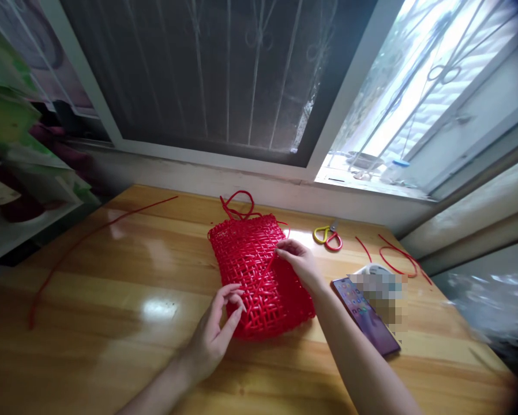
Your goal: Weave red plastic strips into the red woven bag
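A red woven cord bag (250, 259) lies on the wooden table in front of me, with an open lattice weave and a looped red cord handle (240, 213) at its far end. My right hand (300, 262) is over the bag's right side, thumb and fingertips pinched on a thin red cord that slants down across the weave. At the near left side of the bag, my left hand (218, 323) has its fingers curled and the thumb close to the index fingertip. What lies between those fingertips is too small to make out.
Scissors (333, 241) with yellow and red handles lie beyond my right hand. A phone (365, 317) rests beside my right forearm, near a partly blurred white roll (371, 270). Loose red cords lie at right (397, 248) and left (83, 237). A barred window backs the table (112, 323).
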The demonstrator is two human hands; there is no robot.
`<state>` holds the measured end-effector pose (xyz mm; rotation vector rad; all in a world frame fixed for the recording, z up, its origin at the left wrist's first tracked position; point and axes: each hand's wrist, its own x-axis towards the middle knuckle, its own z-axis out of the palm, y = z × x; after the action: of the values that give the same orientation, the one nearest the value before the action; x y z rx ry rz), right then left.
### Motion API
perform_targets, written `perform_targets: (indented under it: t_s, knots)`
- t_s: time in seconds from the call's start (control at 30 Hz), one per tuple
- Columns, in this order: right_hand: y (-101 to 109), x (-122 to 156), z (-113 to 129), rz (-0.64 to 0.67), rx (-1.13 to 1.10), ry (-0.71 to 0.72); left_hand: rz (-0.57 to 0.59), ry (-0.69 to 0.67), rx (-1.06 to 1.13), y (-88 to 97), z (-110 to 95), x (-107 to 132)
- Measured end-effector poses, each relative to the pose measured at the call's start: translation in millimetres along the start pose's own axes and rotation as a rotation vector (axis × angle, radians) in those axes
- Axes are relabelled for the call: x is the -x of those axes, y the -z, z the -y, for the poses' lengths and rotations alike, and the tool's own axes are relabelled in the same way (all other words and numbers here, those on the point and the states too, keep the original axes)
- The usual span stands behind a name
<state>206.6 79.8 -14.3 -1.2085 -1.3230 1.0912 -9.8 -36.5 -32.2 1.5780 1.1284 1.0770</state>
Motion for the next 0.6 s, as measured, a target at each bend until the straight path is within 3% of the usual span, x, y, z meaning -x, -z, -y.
perform_targets:
  t_s: [0.1,0.23,0.33,0.4,0.53,0.6]
  knots:
    - [-4.6,1.9,1.4,-0.009,-0.001,-0.016,0.012,-0.09,-0.142,1.0,-2.1,2.3]
    - [3.8,0.5,0.4,0.006,-0.074,-0.009,0.062,-0.345,-0.489,-1.1,-2.1,-1.0]
    - [27.6,-7.3,-9.2,-0.161,-0.156,0.087,0.167,-0.441,-0.703,-3.5,4.2,-3.7]
    - [45.9,-12.0,-18.5,-0.337,-0.054,0.111,0.197,-0.462,-0.776,-3.6,9.5,-3.7]
    - [65.3,-6.8,-28.2,-0.247,0.182,0.055,0.194,-0.474,-0.831,2.1,15.9,-0.7]
    - [64.2,2.4,-25.1,-0.157,0.329,0.129,0.202,-0.481,-0.845,7.3,17.2,0.8]
